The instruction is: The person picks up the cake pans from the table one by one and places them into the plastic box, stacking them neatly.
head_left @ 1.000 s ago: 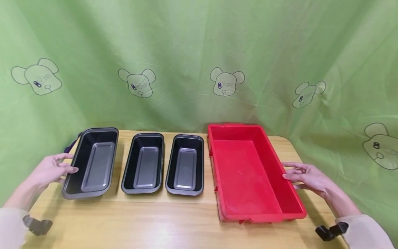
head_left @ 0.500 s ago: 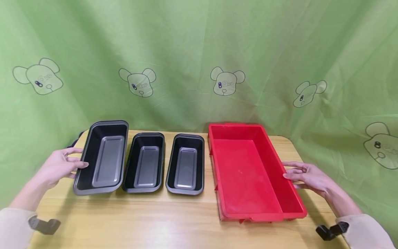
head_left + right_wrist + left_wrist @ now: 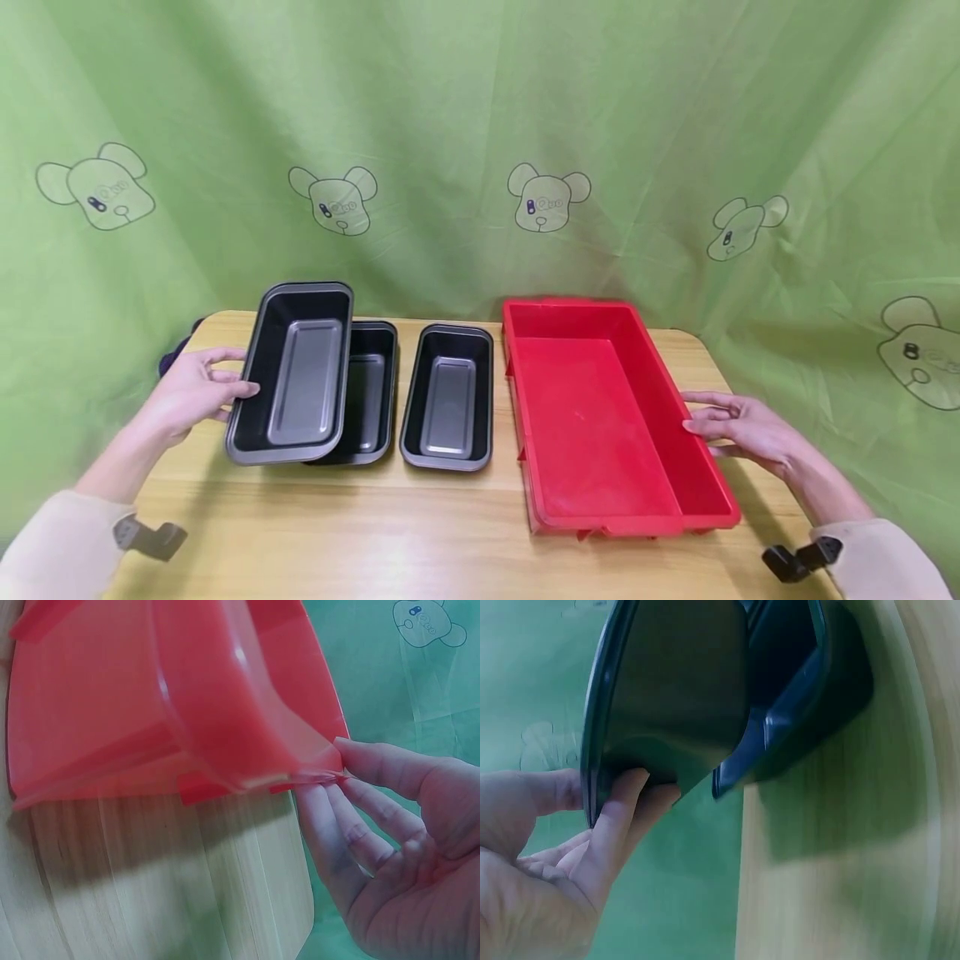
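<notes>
The left hand (image 3: 193,392) pinches the left rim of a dark loaf pan (image 3: 307,379), thumb inside and fingers beneath. In the left wrist view, that pan (image 3: 679,682) is off the table, its underside facing the camera, with the left hand (image 3: 562,862) at its edge. It overlaps the left part of a second dark pan (image 3: 371,400) in the head view. The right hand (image 3: 750,429) grips the right rim of a red tray (image 3: 592,425), thumb on top. In the right wrist view, the right hand's (image 3: 405,840) fingers lie under the edge of the red tray (image 3: 90,697).
A third dark pan (image 3: 448,408) stands between the second pan and the red tray on the wooden table (image 3: 360,533). A green curtain (image 3: 442,100) with mouse-head drawings hangs behind and at both sides. Something dark (image 3: 171,357) shows by the table's left edge.
The left hand has carried its pan to the right, from beside the second pan to partly over it. The right hand and the red tray have stayed in place.
</notes>
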The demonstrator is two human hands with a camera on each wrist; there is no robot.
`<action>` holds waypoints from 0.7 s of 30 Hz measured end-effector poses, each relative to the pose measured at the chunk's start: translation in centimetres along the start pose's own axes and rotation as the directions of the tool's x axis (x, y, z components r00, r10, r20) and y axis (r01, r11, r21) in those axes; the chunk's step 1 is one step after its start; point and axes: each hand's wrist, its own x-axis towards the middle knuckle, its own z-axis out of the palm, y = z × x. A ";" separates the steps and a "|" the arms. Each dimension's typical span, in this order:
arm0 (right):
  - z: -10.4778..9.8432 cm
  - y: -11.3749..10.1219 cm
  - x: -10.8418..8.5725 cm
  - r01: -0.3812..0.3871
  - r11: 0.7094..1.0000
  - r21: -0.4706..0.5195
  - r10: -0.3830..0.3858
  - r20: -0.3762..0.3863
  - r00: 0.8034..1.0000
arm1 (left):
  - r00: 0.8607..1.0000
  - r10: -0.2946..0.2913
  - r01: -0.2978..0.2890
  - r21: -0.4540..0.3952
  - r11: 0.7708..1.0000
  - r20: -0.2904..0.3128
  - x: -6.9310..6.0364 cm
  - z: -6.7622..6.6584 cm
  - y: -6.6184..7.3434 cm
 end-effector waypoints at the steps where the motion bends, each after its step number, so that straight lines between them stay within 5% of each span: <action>1: 0.0 0.0 0.0 0.002 1.000 0.001 -0.002 0.003 1.000 | 1.000 0.000 0.000 -0.005 1.000 0.003 0.1 0.3 0.3; 21: 0.1 0.1 0.0 0.006 1.000 0.009 -0.006 -0.016 1.000 | 0.996 0.035 -0.023 -0.157 0.987 0.078 1.4 7.6 4.9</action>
